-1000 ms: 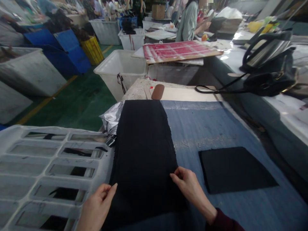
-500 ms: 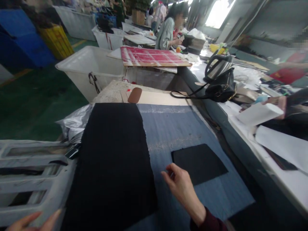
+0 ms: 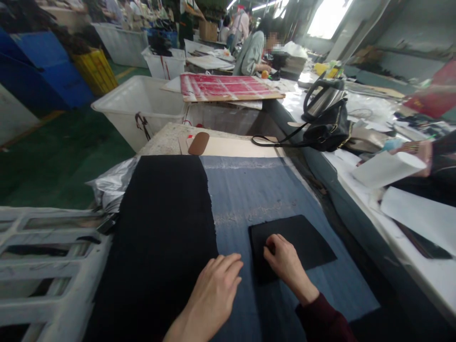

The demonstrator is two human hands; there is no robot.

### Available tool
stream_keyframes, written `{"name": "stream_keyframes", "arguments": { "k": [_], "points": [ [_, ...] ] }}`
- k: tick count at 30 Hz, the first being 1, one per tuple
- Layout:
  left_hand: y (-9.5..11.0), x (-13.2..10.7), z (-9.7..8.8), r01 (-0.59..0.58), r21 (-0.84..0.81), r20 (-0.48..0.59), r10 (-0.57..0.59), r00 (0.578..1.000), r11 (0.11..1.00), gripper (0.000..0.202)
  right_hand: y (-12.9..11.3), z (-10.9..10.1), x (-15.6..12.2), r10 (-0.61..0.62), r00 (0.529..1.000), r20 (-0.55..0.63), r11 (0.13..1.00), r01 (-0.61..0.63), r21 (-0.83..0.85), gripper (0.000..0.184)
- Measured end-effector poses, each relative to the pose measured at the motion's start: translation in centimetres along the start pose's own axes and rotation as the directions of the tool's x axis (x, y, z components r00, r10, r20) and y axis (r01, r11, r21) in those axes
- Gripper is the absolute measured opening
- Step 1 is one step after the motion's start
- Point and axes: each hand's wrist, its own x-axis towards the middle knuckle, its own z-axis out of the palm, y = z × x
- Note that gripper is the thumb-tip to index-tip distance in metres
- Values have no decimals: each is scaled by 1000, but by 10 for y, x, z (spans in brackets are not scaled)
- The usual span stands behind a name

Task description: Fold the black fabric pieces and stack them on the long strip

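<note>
A stack or piece of flat black fabric-like sheet (image 3: pixel 302 240) lies on a blue-grey surface (image 3: pixel 249 185). My right hand (image 3: pixel 285 261) is over its left part, fingers curled in and thumb against them. Whatever may be between those fingertips is hidden against the black. Beside it, my left hand (image 3: pixel 217 285) reaches in from the bottom with fingers stretched out, holding nothing. It hovers over the frayed right edge of a large black sheet (image 3: pixel 160 237), which covers the left of the work surface. Whether the left hand touches the surface I cannot tell.
A brown rounded piece (image 3: pixel 199 143) lies at the table's far end. On the right bench are a black bag (image 3: pixel 327 130), a kettle (image 3: pixel 322 97) and a white roll (image 3: pixel 390 168). White slatted plastic (image 3: pixel 53 266) stands left. Another person (image 3: pixel 251 52) works farther back.
My left hand has come from the lower left corner to beside my right hand. My right hand has moved right, onto the small black piece, whose lower left outline now reaches farther down.
</note>
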Motion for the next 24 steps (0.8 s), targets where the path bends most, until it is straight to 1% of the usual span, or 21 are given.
{"name": "stream_keyframes", "arguments": {
  "k": [2, 5, 7, 10, 14, 16, 18, 21, 23, 24],
  "points": [
    [9, 25, 5, -12, 5, 9, 12, 1000, 1000, 34, 1, -1, -1, -12, 1000, 9, 998, 11, 57, 7],
    [11, 48, 11, -8, 7, -12, 8, 1000, 1000, 32, 1, 0, 0, 20, 1000, 2, 991, -20, 134, 12],
    [10, 55, 15, -10, 1, -32, 10, 999, 1000, 33, 2, -1, 2, 50, 999, 0, 983, -49, 175, 18],
    [11, 59, 21, -22, -8, -57, 22, 998, 1000, 35, 8, -9, 8, 96, 995, 21, 959, -99, 266, 18],
    [16, 64, 29, -45, 0, -76, 45, 996, 999, 36, 20, -24, 14, 162, 982, 100, 891, -189, 412, 21],
    [19, 67, 32, -55, 14, -74, 56, 996, 998, 36, 25, -26, 16, 179, 972, 150, 846, -230, 482, 20],
    [21, 72, 36, -59, 35, -48, 61, 997, 998, 34, 29, -24, 18, 190, 963, 192, 789, -267, 554, 18],
    [22, 77, 43, -43, 77, 6, 42, 999, 996, 30, 43, -23, 18, 220, 950, 221, 666, -311, 678, 17],
    [22, 78, 46, -34, 99, 15, 33, 999, 995, 30, 61, -34, 14, 281, 940, 195, 566, -326, 757, 22],
    [21, 78, 47, -36, 105, 12, 35, 999, 994, 31, 74, -44, 11, 327, 930, 171, 514, -326, 794, 25]
  ]
}}
